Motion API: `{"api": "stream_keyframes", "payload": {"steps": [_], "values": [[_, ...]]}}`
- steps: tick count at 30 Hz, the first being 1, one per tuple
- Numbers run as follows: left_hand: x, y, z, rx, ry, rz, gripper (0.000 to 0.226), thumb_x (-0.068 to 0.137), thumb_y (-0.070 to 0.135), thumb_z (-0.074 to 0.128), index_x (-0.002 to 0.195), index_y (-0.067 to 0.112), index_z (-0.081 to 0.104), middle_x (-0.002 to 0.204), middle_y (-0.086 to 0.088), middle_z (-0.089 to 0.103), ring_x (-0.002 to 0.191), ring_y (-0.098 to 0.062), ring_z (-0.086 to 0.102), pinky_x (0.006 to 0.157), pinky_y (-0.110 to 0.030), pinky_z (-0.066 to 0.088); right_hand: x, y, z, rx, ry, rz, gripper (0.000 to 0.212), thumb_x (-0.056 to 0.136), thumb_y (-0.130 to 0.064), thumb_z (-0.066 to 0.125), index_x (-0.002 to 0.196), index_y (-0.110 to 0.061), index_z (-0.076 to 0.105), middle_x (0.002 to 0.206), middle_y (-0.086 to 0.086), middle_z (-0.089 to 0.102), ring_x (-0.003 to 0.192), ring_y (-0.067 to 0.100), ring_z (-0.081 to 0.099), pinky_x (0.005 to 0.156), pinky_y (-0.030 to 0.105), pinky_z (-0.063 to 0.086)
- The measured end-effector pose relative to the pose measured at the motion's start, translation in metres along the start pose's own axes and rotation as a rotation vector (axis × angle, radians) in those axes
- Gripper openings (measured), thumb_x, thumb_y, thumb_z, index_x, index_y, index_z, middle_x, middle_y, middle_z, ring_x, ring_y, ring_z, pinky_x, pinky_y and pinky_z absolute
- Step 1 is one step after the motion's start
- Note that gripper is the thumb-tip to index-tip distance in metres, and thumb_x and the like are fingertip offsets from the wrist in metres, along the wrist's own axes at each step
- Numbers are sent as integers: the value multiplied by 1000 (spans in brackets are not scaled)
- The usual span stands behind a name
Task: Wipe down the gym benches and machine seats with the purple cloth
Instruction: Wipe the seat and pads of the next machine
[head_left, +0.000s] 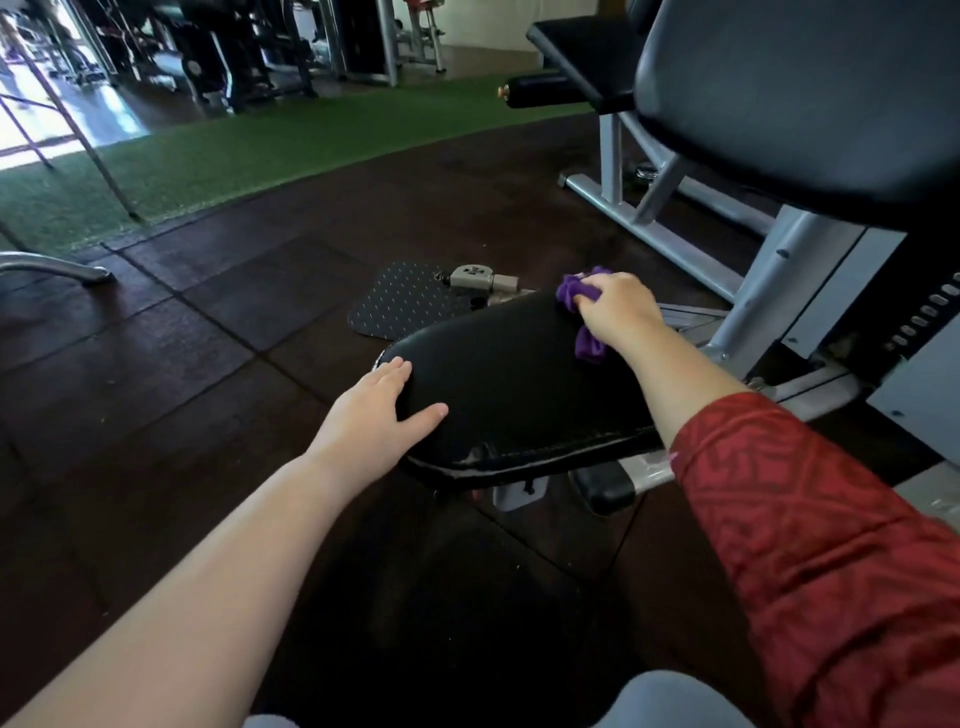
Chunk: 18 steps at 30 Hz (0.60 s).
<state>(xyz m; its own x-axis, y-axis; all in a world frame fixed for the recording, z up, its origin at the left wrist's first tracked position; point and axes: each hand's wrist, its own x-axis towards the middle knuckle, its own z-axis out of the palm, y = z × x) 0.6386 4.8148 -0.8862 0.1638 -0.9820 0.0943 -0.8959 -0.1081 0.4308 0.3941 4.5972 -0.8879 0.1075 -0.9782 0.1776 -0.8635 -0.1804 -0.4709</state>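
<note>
Purple cloth (582, 301) is bunched in the clenched right hand (615, 306) at the seat pad's (509, 384) far end; unwiped length runs back toward the flat, empty left hand (382, 410).

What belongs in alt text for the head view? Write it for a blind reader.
The right hand presses a purple cloth onto the far end of a black padded seat, while the left hand rests flat on its near edge.
</note>
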Motion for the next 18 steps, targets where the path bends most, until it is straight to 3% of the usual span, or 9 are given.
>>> {"api": "stream_keyframes", "payload": {"steps": [5,9,12,15,18], "values": [[-3,6,-5,-3,-34,-20,76,89,52,56,149,13,31,156,1,27,144,-12,20,114,-24,14,-70,2,-12,-9,40,74,34,90,-35,50,120,-24,60,127,13,49,116,34,47,98,36,38],[0,2,-9,10,-49,-22,75,87,53,58,148,15,35,155,2,30,143,-12,25,113,-23,17,-155,-51,6,104,90,-294,25,84,-24,58,107,-24,67,119,5,58,112,26,51,97,32,37],[1,1,-7,41,-31,-17,75,86,52,59,147,14,37,154,1,33,142,-13,28,113,-25,20,-165,-88,21,160,-22,-429,27,88,-26,56,114,-24,63,127,3,54,120,21,45,102,33,35],[1,5,-5,55,-28,-32,74,87,52,59,147,13,37,154,0,33,142,-13,28,113,-26,20,-123,-83,23,137,-116,-315,32,89,-33,54,119,-26,62,130,5,52,122,25,45,104,39,38],[0,7,-5,67,-37,-38,74,88,52,57,147,12,36,155,0,31,143,-14,26,114,-27,20,-93,-42,8,119,-25,-167,30,87,-30,53,113,-27,66,124,6,56,118,26,49,101,31,39]]}}
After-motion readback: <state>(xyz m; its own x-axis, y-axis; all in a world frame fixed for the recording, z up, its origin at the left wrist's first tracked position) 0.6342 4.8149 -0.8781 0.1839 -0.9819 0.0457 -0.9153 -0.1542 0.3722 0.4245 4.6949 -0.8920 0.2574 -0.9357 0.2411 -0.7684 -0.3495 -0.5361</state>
